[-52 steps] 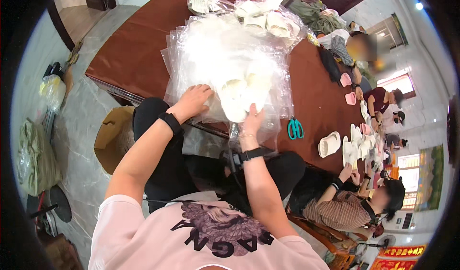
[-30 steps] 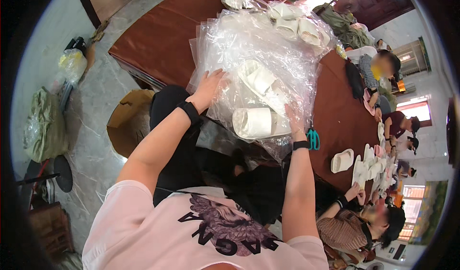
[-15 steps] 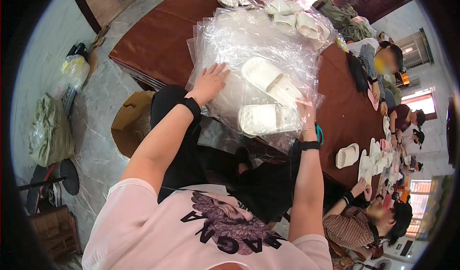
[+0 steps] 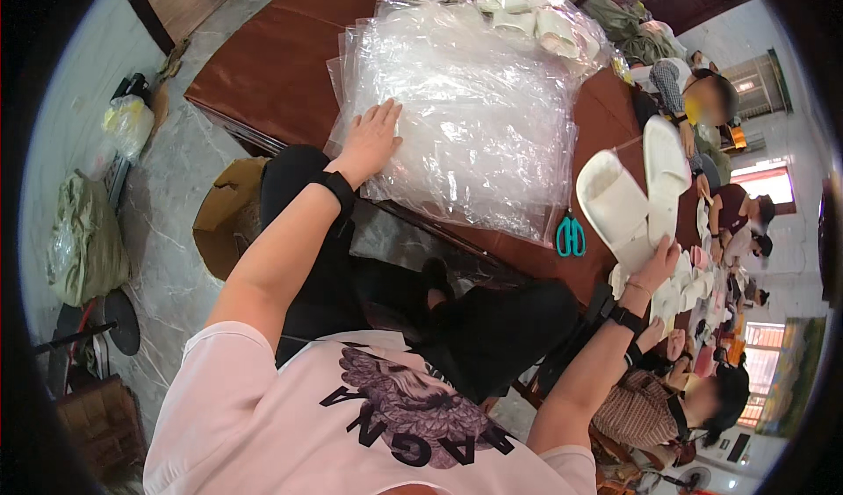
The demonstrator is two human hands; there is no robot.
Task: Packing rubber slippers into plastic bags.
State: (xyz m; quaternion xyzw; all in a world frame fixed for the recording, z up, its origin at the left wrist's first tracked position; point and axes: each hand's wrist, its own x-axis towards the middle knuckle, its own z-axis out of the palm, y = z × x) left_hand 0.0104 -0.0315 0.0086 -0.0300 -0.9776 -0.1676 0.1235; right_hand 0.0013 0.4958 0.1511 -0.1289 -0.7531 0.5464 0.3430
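My left hand (image 4: 373, 139) lies flat and spread wide on the near edge of a stack of clear plastic bags (image 4: 465, 108), pinning it to the brown table (image 4: 263, 65), while my right hand (image 4: 654, 267), off to the right of the stack, is closed around the heel ends of a pair of white slippers (image 4: 632, 192) held up in the air, soles and toes fanning apart above my grip. Teal scissors (image 4: 570, 234) rest on the table just beside the stack's right corner, between the bags and the raised slippers. More white slippers already in bags (image 4: 527, 12) sit at the far end of the stack. Beyond my right hand, other people sit along the table's right side with small slippers laid out before them. The risk, as I judge it, is in the grip: I hold both slippers by one end only, so one could slide free and drop towards the scissors or off the table edge. The bags are slick, and the top sheets could skate out from under my palm if I press sideways.
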